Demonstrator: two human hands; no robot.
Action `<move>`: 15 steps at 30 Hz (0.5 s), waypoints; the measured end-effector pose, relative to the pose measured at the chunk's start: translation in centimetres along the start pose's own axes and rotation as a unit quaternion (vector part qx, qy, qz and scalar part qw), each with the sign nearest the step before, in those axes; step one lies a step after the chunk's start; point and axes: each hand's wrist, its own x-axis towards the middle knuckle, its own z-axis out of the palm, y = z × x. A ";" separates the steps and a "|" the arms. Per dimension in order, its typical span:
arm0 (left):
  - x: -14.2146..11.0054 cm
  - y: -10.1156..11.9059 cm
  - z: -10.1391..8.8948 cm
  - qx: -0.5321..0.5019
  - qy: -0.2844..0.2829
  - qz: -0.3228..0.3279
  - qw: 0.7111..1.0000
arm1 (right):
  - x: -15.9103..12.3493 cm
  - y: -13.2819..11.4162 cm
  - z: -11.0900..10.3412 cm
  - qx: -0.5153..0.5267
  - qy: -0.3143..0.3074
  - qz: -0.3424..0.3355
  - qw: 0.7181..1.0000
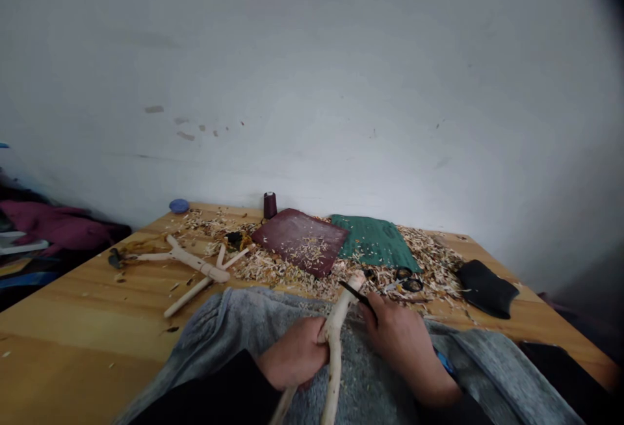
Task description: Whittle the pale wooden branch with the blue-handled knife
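Observation:
A peeled, pale forked branch (pixel 334 340) slants up from my lap, its fork near the middle of the view. My left hand (pixel 296 352) is closed around it at the fork. In my right hand (pixel 400 342) is a dark, narrow-bladed knife (pixel 355 292), its blade lying across the branch just below the upper end. Most of the knife's handle is hidden by my fingers. Beneath both hands a grey cloth (pixel 244 324) spreads over my lap and the table's front edge, with small wood bits on it.
On the wooden table (pixel 73 327) lie peeled forked sticks (pixel 195 262), wood shavings (pixel 433 249), a maroon sheet (pixel 297 236), a green sheet (pixel 373 240), black-handled scissors (pixel 412 284) and a black curved-edged piece (pixel 487 290). A thread cone (pixel 270 206) and a blue round object (pixel 179 206) sit near the wall.

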 end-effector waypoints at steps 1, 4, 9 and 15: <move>0.0 -0.1 0.0 0.004 0.001 0.001 1.000 | 0.1 0.2 0.0 -0.007 -0.002 0.009 1.000; 0.0 -0.1 0.0 0.016 0.010 0.014 1.000 | -0.1 0.1 0.0 0.005 -0.014 -0.007 1.000; 0.0 0.6 -0.2 0.033 0.015 0.056 0.998 | -0.8 -1.6 -0.6 0.076 -0.031 -0.097 0.992; 0.2 0.7 -0.2 0.048 0.019 0.058 0.997 | -1.0 -2.3 -0.8 0.100 -0.035 -0.128 0.986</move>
